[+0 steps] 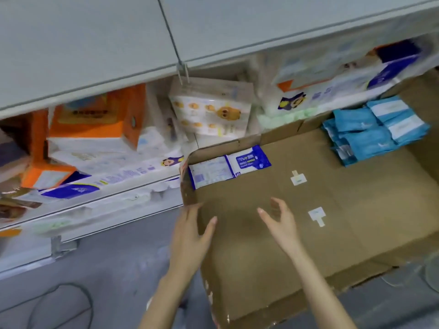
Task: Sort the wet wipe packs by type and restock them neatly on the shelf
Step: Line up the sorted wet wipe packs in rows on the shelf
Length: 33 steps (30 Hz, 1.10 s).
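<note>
Nothing is held: the left grip [192, 231] is spread open at the cardboard box's [187, 191] wall, the right grip [278, 222] open beside it. Beyond both, two dark-blue packs [230, 167] and, farther right, teal packs [370, 131] are yet to be shelved.

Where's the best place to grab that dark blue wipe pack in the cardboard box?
Its near long edge, from above on the near-right side, probably. The dark blue wipe pack lies flat on the cardboard box floor, the wall close behind it and a white-backed pack at its left end; near and right edges look free.
</note>
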Each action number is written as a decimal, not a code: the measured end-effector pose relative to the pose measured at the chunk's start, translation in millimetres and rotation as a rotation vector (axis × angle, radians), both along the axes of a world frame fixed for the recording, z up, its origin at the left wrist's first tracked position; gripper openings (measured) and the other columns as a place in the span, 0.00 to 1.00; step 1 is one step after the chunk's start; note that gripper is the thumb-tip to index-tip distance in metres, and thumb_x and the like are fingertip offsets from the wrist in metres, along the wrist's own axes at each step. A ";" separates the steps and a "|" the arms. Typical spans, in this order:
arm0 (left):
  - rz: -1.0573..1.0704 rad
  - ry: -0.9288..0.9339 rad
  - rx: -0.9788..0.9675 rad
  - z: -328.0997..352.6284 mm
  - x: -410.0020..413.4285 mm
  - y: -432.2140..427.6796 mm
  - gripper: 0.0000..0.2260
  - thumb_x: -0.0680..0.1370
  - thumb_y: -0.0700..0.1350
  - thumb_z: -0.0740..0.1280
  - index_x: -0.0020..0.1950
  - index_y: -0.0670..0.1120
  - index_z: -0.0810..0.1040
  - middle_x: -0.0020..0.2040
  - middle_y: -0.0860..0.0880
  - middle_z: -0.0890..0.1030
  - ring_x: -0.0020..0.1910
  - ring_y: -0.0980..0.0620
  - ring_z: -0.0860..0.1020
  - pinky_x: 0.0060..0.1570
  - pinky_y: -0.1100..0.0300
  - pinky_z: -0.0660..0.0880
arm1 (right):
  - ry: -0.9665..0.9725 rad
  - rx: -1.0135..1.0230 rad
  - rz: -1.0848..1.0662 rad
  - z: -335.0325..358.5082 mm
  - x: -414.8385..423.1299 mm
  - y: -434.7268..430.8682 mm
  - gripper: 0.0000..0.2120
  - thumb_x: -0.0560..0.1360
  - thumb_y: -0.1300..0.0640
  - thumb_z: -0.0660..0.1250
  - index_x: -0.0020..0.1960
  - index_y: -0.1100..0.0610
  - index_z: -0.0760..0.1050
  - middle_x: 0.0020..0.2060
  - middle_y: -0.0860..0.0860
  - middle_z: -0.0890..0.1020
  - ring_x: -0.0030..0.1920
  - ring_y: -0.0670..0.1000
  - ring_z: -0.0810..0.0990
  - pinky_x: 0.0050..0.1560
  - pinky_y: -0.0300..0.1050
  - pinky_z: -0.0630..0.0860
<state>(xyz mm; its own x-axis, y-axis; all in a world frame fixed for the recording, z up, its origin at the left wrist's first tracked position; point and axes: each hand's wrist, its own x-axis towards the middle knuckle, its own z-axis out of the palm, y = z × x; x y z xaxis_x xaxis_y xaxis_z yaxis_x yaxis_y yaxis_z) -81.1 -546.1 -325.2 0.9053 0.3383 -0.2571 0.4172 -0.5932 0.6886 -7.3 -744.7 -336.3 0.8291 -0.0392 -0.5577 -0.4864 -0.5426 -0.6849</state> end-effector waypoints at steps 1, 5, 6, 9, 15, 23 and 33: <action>0.032 0.025 -0.004 -9.5 9.6 -5.9 0.19 0.77 0.55 0.65 0.65 0.50 0.72 0.61 0.53 0.74 0.59 0.58 0.72 0.55 0.65 0.67 | 0.034 0.037 -0.043 -12.7 10.4 -0.7 0.25 0.74 0.53 0.71 0.68 0.57 0.69 0.65 0.53 0.74 0.65 0.54 0.73 0.66 0.48 0.69; 0.138 0.084 -0.014 -43.1 43.8 -17.6 0.19 0.76 0.54 0.65 0.65 0.49 0.71 0.63 0.51 0.72 0.62 0.51 0.72 0.60 0.57 0.71 | 0.135 0.128 -0.131 -52.4 44.8 4.8 0.25 0.75 0.55 0.70 0.69 0.59 0.68 0.62 0.52 0.75 0.62 0.52 0.74 0.57 0.38 0.68; 0.154 0.075 -0.003 -50.2 52.6 -17.4 0.20 0.76 0.54 0.66 0.66 0.49 0.71 0.63 0.52 0.72 0.63 0.51 0.71 0.61 0.56 0.70 | 0.137 0.146 -0.134 -61.2 52.9 7.1 0.25 0.75 0.55 0.70 0.69 0.58 0.68 0.61 0.51 0.75 0.60 0.50 0.75 0.55 0.37 0.67; 0.179 0.070 0.069 -71.9 81.4 -8.6 0.21 0.77 0.53 0.66 0.68 0.50 0.70 0.66 0.51 0.72 0.65 0.51 0.70 0.63 0.57 0.68 | 0.128 0.191 -0.159 -83.6 76.6 13.3 0.27 0.74 0.55 0.71 0.70 0.56 0.67 0.60 0.50 0.74 0.55 0.47 0.76 0.53 0.37 0.68; 0.078 0.048 0.176 -100.1 134.6 14.0 0.22 0.79 0.50 0.64 0.71 0.45 0.67 0.68 0.45 0.71 0.68 0.46 0.69 0.67 0.49 0.69 | -0.109 0.102 -0.146 -118.0 127.5 18.0 0.27 0.72 0.56 0.73 0.68 0.56 0.69 0.63 0.53 0.74 0.58 0.50 0.75 0.54 0.34 0.72; -0.031 0.299 0.435 -117.0 144.1 11.4 0.30 0.75 0.57 0.68 0.72 0.48 0.63 0.69 0.43 0.65 0.68 0.42 0.63 0.69 0.47 0.60 | -0.147 -0.260 0.006 -140.2 163.0 25.2 0.42 0.54 0.35 0.74 0.63 0.54 0.72 0.58 0.52 0.78 0.62 0.57 0.72 0.64 0.54 0.66; 0.135 0.533 0.010 -107.4 132.5 -4.9 0.27 0.69 0.60 0.73 0.61 0.49 0.69 0.59 0.48 0.78 0.56 0.46 0.78 0.52 0.52 0.76 | 0.051 0.132 -0.002 -120.8 160.8 22.9 0.12 0.65 0.60 0.78 0.47 0.59 0.79 0.40 0.52 0.83 0.42 0.52 0.80 0.43 0.43 0.76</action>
<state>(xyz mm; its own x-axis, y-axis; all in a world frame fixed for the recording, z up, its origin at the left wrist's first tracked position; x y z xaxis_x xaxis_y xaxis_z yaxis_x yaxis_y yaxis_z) 51.4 -551.0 -432.6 0.5986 0.4473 -0.6645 0.7797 -0.5155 0.3554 153.6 -721.7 -457.1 0.7994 0.0360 -0.5997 -0.5233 -0.4485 -0.7245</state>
